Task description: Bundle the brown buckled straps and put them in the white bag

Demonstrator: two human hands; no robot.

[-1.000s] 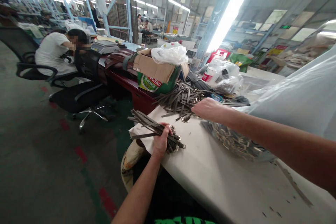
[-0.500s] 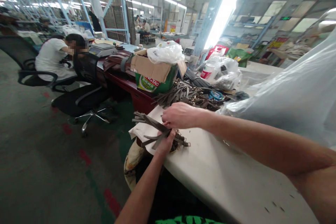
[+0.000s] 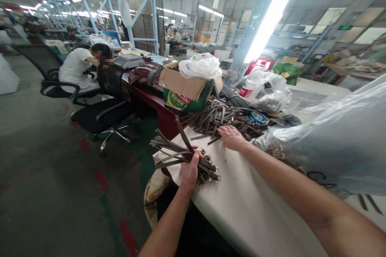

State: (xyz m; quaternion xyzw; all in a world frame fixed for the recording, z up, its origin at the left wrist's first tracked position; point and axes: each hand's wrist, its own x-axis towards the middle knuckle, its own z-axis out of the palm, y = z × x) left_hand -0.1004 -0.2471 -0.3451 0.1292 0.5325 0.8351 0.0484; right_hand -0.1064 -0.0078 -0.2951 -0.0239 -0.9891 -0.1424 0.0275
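My left hand (image 3: 190,168) grips a bundle of dark straps with metal buckles (image 3: 176,154) at the near corner of the white table (image 3: 241,204). The strap ends fan out to the left past the table edge, and the buckle ends lie to the right of my fist. My right hand (image 3: 231,137) reaches across the table with its fingers spread on the near edge of a loose pile of the same straps (image 3: 218,118). Nothing shows held in that hand.
A cardboard box (image 3: 187,88) with a white plastic bag stands behind the pile. A large clear plastic bag (image 3: 337,140) fills the right side. A seated person in white (image 3: 76,68) and black office chairs (image 3: 102,108) are at the left, beside a dark red desk.
My right hand has left the bundle in my left hand and moved right and away to the loose pile. One more strap now sticks up from the bundle.
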